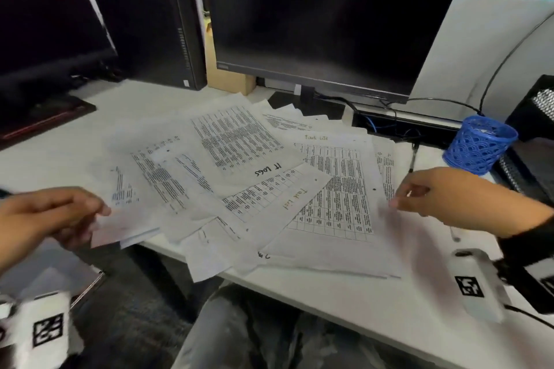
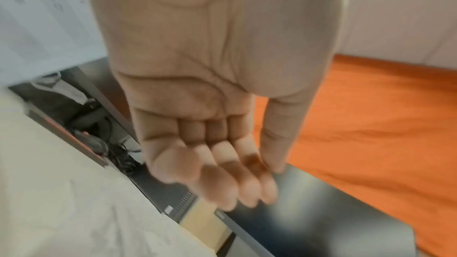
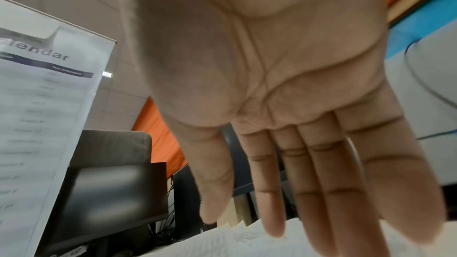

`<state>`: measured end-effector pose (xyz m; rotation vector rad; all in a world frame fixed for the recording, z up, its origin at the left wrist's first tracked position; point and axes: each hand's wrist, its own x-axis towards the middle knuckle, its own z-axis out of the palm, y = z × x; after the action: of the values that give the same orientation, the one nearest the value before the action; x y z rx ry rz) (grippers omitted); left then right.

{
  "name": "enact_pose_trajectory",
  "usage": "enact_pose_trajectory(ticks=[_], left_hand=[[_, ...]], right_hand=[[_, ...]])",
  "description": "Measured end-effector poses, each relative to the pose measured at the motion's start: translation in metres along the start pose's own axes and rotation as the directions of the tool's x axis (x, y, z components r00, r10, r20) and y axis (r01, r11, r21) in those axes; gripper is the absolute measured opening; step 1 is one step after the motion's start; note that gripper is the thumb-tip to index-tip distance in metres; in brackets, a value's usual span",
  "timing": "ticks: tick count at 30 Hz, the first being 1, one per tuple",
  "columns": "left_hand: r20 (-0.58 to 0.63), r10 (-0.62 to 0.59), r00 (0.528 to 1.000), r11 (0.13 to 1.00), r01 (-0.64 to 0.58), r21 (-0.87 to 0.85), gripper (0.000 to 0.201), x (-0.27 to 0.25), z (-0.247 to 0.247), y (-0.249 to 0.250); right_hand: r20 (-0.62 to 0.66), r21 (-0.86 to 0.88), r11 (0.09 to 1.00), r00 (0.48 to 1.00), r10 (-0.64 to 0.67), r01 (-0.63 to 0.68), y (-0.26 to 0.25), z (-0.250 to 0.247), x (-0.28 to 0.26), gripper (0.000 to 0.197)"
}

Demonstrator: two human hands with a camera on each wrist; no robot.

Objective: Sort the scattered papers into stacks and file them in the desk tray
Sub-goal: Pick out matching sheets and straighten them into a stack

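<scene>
Several printed sheets lie fanned and overlapping on the white desk; one is marked "IT Logs", two are "Task List" tables. My left hand hovers at the left end of the spread, fingertips over a sheet corner. In the left wrist view this left hand is relaxed and holds nothing. My right hand reaches to the right edge of the spread, fingers straight and empty just above the paper. The black mesh desk tray stands at the far right.
A blue mesh pen cup stands beside the tray, a pen lies near it. Two dark monitors and a small black computer line the back. Cables run behind. A sheet headed "Calendar" shows at the right wrist view's left.
</scene>
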<state>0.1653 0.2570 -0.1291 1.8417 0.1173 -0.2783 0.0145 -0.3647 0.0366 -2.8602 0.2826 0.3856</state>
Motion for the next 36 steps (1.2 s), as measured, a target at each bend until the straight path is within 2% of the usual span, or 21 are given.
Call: enact_pose_trajectory(ticks=[1, 2, 4, 5, 6, 8, 10, 13, 16, 19, 21, 22, 24, 28, 31, 33, 34, 36], left_hand=[[-0.037, 0.004, 0.999, 1.000, -0.004, -0.015, 0.024, -0.057, 0.066, 0.082], [-0.122, 0.056, 0.991, 0.994, -0.067, -0.082, 0.020, -0.067, 0.094, 0.108], [-0.089, 0.040, 0.995, 0.977, -0.058, -0.205, 0.017, -0.071, 0.129, 0.137], [-0.048, -0.014, 0.999, 0.952, -0.001, -0.305, 0.016, -0.069, 0.139, 0.145], [-0.012, -0.140, 0.990, 0.912, 0.124, -0.390, 0.013, -0.060, 0.145, 0.143], [0.013, -0.308, 0.951, 0.837, 0.278, -0.471, 0.006, -0.045, 0.160, 0.139], [0.001, -0.351, 0.937, 0.823, 0.308, -0.477, 0.010, -0.036, 0.174, 0.141], [-0.032, -0.358, 0.933, 0.810, 0.293, -0.509, 0.009, -0.020, 0.191, 0.140], [-0.041, -0.341, 0.939, 0.828, 0.280, -0.485, 0.003, -0.010, 0.202, 0.144], [-0.099, -0.298, 0.949, 0.889, 0.238, -0.392, 0.007, 0.001, 0.210, 0.141], [-0.152, -0.280, 0.948, 0.918, 0.218, -0.330, 0.012, 0.008, 0.211, 0.138], [-0.171, -0.274, 0.947, 0.927, 0.212, -0.308, 0.012, 0.011, 0.209, 0.137], [-0.224, -0.266, 0.937, 0.938, 0.199, -0.283, 0.021, 0.017, 0.199, 0.135], [-0.276, -0.258, 0.926, 0.938, 0.171, -0.302, 0.034, 0.024, 0.177, 0.136], [-0.286, -0.273, 0.918, 0.930, 0.177, -0.322, 0.041, 0.026, 0.176, 0.139], [-0.249, -0.305, 0.919, 0.923, 0.220, -0.316, 0.061, 0.025, 0.182, 0.143], [-0.239, -0.310, 0.920, 0.935, 0.251, -0.250, 0.070, 0.026, 0.186, 0.146], [-0.232, -0.282, 0.931, 0.951, 0.303, 0.057, 0.081, 0.024, 0.193, 0.150]], right_hand=[[0.001, 0.052, 0.998, 1.000, -0.022, 0.021, -0.011, -0.001, 0.017, 0.024], [0.006, 0.117, 0.992, 0.999, -0.040, 0.039, -0.022, -0.001, 0.033, 0.025], [0.041, 0.256, 0.965, 0.997, -0.062, 0.050, -0.045, 0.000, 0.067, 0.025], [0.060, 0.333, 0.942, 0.996, -0.064, 0.040, -0.057, 0.002, 0.084, 0.025], [0.075, 0.405, 0.914, 0.996, -0.053, 0.019, -0.068, 0.004, 0.100, 0.026], [0.093, 0.479, 0.877, 0.996, -0.003, -0.042, -0.088, 0.010, 0.128, 0.028], [0.099, 0.489, 0.868, 0.994, 0.049, -0.092, -0.104, 0.017, 0.152, 0.030], [0.142, 0.511, 0.843, 0.983, 0.114, -0.171, -0.119, 0.030, 0.177, 0.029], [0.137, 0.427, 0.890, 0.984, 0.114, -0.162, -0.130, 0.041, 0.193, 0.042], [0.094, 0.176, 0.975, 0.989, 0.118, -0.133, -0.142, 0.048, 0.201, 0.048], [0.088, 0.009, 0.995, 0.991, 0.103, -0.104, -0.144, 0.050, 0.208, 0.048], [0.092, -0.018, 0.995, 0.991, 0.101, -0.100, -0.143, 0.049, 0.213, 0.048], [0.114, 0.011, 0.994, 0.988, 0.109, -0.110, -0.135, 0.043, 0.215, 0.044], [0.205, 0.333, 0.928, 0.973, 0.102, -0.167, -0.120, 0.027, 0.196, 0.026], [0.293, 0.335, 0.932, 0.955, 0.038, -0.140, -0.123, 0.034, 0.175, 0.037], [0.340, 0.360, 0.924, 0.940, 0.002, -0.132, -0.130, 0.046, 0.161, 0.037], [0.362, 0.359, 0.925, 0.932, -0.014, -0.125, -0.134, 0.051, 0.154, 0.034], [0.409, 0.321, 0.941, 0.912, -0.035, -0.108, -0.135, 0.055, 0.146, 0.029]])
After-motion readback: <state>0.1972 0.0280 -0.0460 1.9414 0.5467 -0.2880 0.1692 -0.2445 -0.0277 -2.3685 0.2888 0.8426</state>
